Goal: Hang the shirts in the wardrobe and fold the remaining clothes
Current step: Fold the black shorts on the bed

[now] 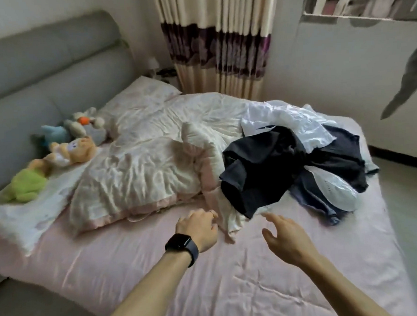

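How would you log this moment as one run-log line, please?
stage: reach | left hand: beside cream cloth, grip unclear | right hand: open, near clothes pile | clothes pile: unfolded on bed

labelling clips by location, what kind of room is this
A bedroom, most likely in a home: a bed with a pink sheet and a rumpled duvet against a padded grey headboard, soft toys lying by the headboard, and a pile of clothes on the mattress.
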The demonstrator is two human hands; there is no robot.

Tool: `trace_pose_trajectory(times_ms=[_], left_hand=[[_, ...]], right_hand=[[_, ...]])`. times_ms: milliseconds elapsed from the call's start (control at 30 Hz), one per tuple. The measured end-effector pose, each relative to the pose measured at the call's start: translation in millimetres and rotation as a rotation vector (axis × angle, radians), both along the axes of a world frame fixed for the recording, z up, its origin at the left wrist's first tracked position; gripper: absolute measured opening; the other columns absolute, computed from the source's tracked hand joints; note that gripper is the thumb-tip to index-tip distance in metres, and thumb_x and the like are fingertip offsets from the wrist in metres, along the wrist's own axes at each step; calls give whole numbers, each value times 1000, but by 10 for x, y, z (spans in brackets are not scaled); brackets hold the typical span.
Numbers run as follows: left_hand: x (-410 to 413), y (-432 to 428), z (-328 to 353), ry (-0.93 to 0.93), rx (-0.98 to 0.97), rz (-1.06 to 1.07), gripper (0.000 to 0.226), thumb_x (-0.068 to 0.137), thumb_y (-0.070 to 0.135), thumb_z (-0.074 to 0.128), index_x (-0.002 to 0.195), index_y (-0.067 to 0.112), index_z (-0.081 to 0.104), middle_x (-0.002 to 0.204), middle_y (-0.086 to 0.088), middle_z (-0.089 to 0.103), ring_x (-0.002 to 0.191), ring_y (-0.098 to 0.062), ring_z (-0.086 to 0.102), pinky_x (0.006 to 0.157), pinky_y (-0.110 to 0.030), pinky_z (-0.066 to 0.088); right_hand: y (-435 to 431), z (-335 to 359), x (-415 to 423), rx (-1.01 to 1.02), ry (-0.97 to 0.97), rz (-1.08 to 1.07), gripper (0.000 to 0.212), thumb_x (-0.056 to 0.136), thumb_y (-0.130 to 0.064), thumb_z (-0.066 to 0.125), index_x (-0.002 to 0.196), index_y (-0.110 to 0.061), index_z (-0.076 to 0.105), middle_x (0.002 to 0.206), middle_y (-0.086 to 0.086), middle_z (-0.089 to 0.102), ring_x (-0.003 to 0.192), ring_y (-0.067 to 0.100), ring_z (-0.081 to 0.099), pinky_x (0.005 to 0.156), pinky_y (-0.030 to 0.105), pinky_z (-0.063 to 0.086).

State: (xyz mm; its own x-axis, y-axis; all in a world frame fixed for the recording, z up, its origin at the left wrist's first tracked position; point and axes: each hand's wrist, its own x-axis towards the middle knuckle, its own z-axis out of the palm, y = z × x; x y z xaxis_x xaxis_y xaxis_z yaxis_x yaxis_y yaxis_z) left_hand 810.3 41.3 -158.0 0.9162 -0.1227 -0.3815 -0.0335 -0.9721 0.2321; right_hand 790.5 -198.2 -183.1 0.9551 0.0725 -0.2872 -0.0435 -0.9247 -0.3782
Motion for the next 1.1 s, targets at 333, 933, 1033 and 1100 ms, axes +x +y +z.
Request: trace_pose_trajectory(times_ms=[333, 933, 1033, 1100], left_hand=[[2128, -358, -1594, -84, 122, -139, 78, 96, 36, 54, 159, 32, 7, 165, -8, 4, 152, -31, 6, 121, -45, 19], [3148, -995, -973, -205, -131, -339, 54, 84, 10, 50, 132, 36, 48, 108, -1, 67, 101, -33, 63, 80, -40, 50], [3184, -1203, 75, -315, -356, -201, 47, 75, 12, 51, 111, 39, 64, 94, 8, 69, 94, -27, 64, 76, -35, 51], [3093, -1333, 846, -408, -570, -131, 42, 72, 10, 49, 95, 40, 67, 89, 13, 70, 92, -18, 66, 79, -26, 51]], right_hand=[[-195, -1598, 1587, 97, 101, -269, 84, 90, -60, 56, 158, -25, 20, 159, -4, 34, 142, 18, 37, 110, 33, 38], [-761, -1376, 2339, 362, -404, -631, 3, 101, -21, 47, 102, -22, 48, 67, 6, 63, 67, 36, 62, 59, 45, 47], [-1096, -255, 2310, 282, -623, -528, 10, 95, -33, 61, 95, -24, 55, 66, 0, 65, 65, 32, 65, 56, 38, 47], [-1231, 511, 2131, 153, -779, -449, 31, 87, -52, 65, 92, -22, 60, 69, -1, 69, 63, 29, 67, 54, 35, 51]])
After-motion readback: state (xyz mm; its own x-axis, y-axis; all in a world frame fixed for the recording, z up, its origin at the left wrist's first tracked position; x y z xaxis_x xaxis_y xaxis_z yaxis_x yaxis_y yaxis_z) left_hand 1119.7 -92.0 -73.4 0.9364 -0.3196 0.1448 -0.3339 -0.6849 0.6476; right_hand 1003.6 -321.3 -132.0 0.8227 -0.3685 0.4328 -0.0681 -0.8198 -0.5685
